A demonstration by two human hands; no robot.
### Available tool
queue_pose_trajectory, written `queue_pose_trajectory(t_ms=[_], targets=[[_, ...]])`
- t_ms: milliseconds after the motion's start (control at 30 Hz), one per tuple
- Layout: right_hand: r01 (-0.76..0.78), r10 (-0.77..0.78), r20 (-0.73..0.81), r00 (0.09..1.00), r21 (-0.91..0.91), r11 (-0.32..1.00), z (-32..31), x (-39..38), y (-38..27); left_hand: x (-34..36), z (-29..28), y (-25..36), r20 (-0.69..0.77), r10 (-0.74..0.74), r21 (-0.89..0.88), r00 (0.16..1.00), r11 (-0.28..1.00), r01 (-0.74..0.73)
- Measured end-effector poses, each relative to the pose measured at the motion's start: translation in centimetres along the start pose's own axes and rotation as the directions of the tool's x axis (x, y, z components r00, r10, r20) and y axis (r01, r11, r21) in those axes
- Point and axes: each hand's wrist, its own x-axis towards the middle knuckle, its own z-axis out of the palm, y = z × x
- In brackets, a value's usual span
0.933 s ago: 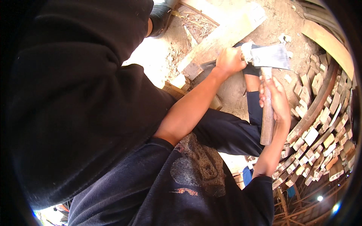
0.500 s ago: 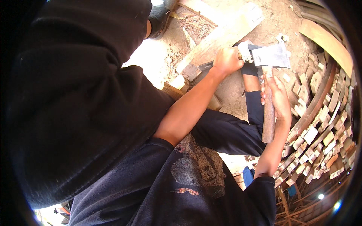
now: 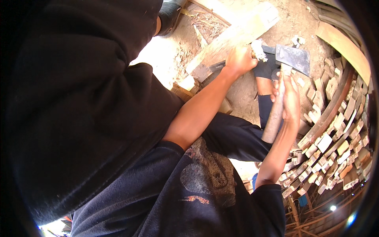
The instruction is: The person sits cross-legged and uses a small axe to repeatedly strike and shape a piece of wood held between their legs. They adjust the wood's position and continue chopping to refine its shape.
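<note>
My left hand (image 3: pixel 240 62) is closed around a chisel. Its frayed, pale handle end (image 3: pixel 258 50) sticks out on the right of the fist, and its dark flat blade (image 3: pixel 217 66) comes out on the left against a wooden plank (image 3: pixel 211 59). My right hand (image 3: pixel 289 96) is wrapped round the wooden handle of a hatchet (image 3: pixel 292 59). The broad grey hatchet head is just right of the frayed end, with a small gap between them. The hatchet handle slants down and left toward my knee. The chisel's tip is hard to make out.
A big stack of cut wood pieces (image 3: pixel 331 146) fills the right side, with a curved reddish-brown strip (image 3: pixel 329 110) across it. A light curved board (image 3: pixel 343 49) lies beyond. Wood scraps (image 3: pixel 183 91) and shavings (image 3: pixel 207 25) lie on the dirt ground. A dark shoe (image 3: pixel 170 15) is at the top.
The hatchet head has shifted slightly right and turned, away from the frayed handle end. Its handle's lower end has swung left. My left hand stays nearly in place.
</note>
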Motion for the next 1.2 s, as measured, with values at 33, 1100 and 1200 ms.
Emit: queue_pose_trajectory(t_ms=[33,1100,1200], targets=[[0.014,-0.011,0.036,0.999,-0.093,0.996,0.2,0.2,0.6,0.0,0.0,0.2,-0.027,0.023,-0.012,0.999,1.0,-0.023],[-0.081,0.097,0.094,0.991,-0.161,0.984,0.2,2.7,-0.8,0.2,0.4,-0.6,0.084,-0.108,0.12,0.991,0.988,0.098],[-0.126,0.152,0.118,0.981,-0.201,0.972,-0.9,2.2,-2.4,0.0,0.7,-1.3,0.054,-0.066,0.09,0.996,0.994,0.06]])
